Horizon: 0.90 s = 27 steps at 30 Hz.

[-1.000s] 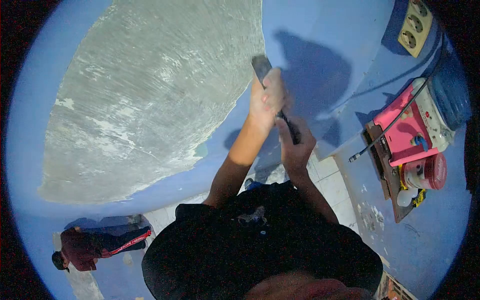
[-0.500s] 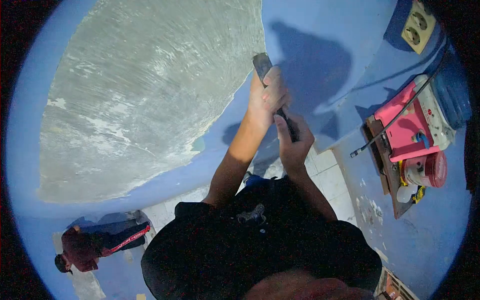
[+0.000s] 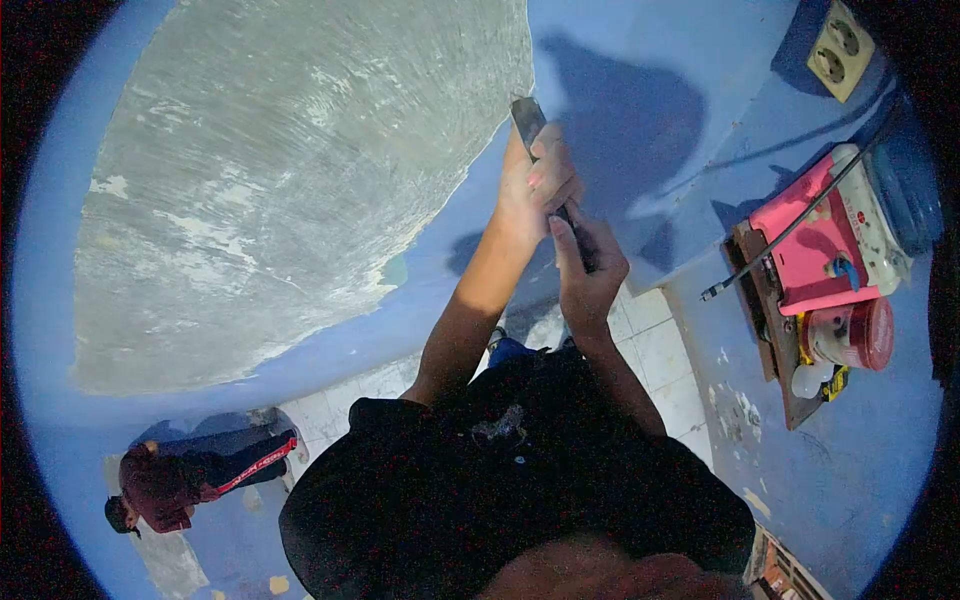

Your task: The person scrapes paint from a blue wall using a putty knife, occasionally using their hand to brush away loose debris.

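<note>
Both hands clasp a dark flat-bladed metal scraper [image 3: 528, 118] against the blue painted wall [image 3: 640, 60]: left hand [image 3: 535, 185] clenched nearer the blade, right hand [image 3: 585, 270] gripping the handle below; long axis upward, beside bare grey plaster [image 3: 300, 160].

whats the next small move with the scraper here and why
Probably a short push of the scraper up and left along the paint edge. Both the left hand and right hand grip its handle, and the blade sits on blue paint just beside the bare grey patch. The blue wall above and to the right is unscraped, so the border looks like the easiest place to lift more.
</note>
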Available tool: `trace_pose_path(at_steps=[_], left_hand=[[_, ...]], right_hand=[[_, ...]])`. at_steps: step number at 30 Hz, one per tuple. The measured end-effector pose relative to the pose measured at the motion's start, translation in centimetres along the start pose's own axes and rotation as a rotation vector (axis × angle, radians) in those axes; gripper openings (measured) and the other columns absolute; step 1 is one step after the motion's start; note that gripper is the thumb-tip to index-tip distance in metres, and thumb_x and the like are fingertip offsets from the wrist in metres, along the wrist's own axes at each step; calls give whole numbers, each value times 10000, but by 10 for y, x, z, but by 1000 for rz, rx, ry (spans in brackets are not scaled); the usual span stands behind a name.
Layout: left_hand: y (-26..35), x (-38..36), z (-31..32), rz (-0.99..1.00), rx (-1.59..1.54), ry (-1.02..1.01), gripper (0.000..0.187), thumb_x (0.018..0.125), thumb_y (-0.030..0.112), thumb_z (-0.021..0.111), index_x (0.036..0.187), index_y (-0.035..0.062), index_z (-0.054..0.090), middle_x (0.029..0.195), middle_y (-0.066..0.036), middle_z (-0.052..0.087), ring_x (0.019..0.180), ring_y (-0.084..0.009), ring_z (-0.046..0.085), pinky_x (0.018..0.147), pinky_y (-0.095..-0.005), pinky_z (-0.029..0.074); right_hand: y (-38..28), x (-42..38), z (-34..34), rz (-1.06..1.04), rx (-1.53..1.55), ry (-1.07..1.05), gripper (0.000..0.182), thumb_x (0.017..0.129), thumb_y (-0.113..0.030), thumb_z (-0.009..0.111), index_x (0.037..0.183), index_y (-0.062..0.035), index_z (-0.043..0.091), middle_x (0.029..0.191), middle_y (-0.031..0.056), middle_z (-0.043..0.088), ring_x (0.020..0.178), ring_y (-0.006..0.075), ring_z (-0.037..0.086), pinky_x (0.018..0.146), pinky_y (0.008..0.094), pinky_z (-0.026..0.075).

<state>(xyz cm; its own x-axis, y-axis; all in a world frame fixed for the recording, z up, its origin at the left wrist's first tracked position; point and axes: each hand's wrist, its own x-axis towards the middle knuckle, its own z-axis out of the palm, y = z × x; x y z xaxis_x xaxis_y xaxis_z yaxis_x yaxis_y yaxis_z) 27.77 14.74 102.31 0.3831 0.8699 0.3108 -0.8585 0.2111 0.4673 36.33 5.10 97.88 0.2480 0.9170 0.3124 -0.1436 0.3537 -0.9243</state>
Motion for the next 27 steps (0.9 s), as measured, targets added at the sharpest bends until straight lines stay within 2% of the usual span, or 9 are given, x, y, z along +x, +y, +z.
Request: trace_pose_path(at_steps=[1, 4, 7, 10, 13, 16, 19, 22, 27], left_hand=[[-1, 0, -2, 4, 8, -8, 389, 977, 382, 254, 658, 212, 397, 379, 107, 291, 253, -61, 221, 306, -242, 222], [-9, -6, 12, 77, 263, 337, 405, 971, 441, 264, 669, 211, 404, 382, 101, 306, 245, -62, 211, 313, -240, 240], [-10, -10, -9, -65, -249, -139, 436, 947, 532, 281, 698, 195, 404, 424, 89, 320, 280, -56, 244, 347, -240, 278], [-8, -11, -10, -108, -336, -257, 531, 883, 664, 299, 751, 164, 419, 510, 73, 348, 349, -45, 279, 380, -223, 292], [-5, -23, 25, -41, -76, 192, 638, 811, 760, 306, 800, 134, 427, 580, 64, 357, 407, -39, 292, 386, -204, 284], [-8, -26, 40, 28, 75, 268, 704, 769, 803, 300, 840, 118, 446, 615, 59, 365, 415, -49, 278, 389, -196, 276], [-4, -25, 31, -16, -47, 181, 632, 826, 736, 327, 822, 118, 458, 553, 69, 391, 374, -53, 307, 379, -199, 288], [-4, -17, -2, -266, -517, -218, 446, 921, 529, 363, 751, 132, 477, 465, 83, 440, 317, -61, 355, 367, -199, 320], [-14, -12, -15, -241, -759, -366, 501, 928, 541, 316, 657, 144, 455, 395, 70, 441, 306, -69, 354, 345, -212, 304]], right_hand=[[-2, 0, -1, 25, -17, -1, 211, 859, -81, 638, 1036, 32, 621, 735, -14, 556, 625, 33, 449, 534, 194, 374], [-4, -4, -7, 52, -74, 0, 213, 856, -79, 642, 1038, 31, 625, 737, -15, 555, 617, 33, 443, 531, 191, 370], [5, -1, -7, -16, -88, 1, 207, 853, -81, 647, 1029, 27, 630, 739, -13, 559, 612, 37, 448, 531, 192, 373], [3, -4, -8, 14, -82, -8, 202, 854, -86, 647, 1024, 22, 632, 735, -8, 564, 612, 44, 461, 538, 193, 384], [-5, -5, -9, -15, -124, 0, 194, 854, -94, 649, 1011, 19, 633, 725, -2, 565, 614, 54, 473, 550, 199, 396], [-7, -5, -10, -38, -128, 10, 190, 842, -103, 660, 988, 16, 639, 749, 34, 594, 645, 73, 509, 584, 219, 426], [-7, -5, -9, -13, -139, -1, 211, 821, -117, 681, 984, 12, 645, 811, 98, 651, 713, 102, 574, 640, 254, 475], [-2, -4, -1, 2, -121, -4, 185, 834, -111, 666, 966, 12, 628, 785, 74, 621, 685, 95, 550, 620, 248, 456], [2, -5, 3, -73, -110, 0, 137, 861, -80, 632, 948, 19, 594, 746, 33, 568, 608, 71, 487, 554, 229, 411]])
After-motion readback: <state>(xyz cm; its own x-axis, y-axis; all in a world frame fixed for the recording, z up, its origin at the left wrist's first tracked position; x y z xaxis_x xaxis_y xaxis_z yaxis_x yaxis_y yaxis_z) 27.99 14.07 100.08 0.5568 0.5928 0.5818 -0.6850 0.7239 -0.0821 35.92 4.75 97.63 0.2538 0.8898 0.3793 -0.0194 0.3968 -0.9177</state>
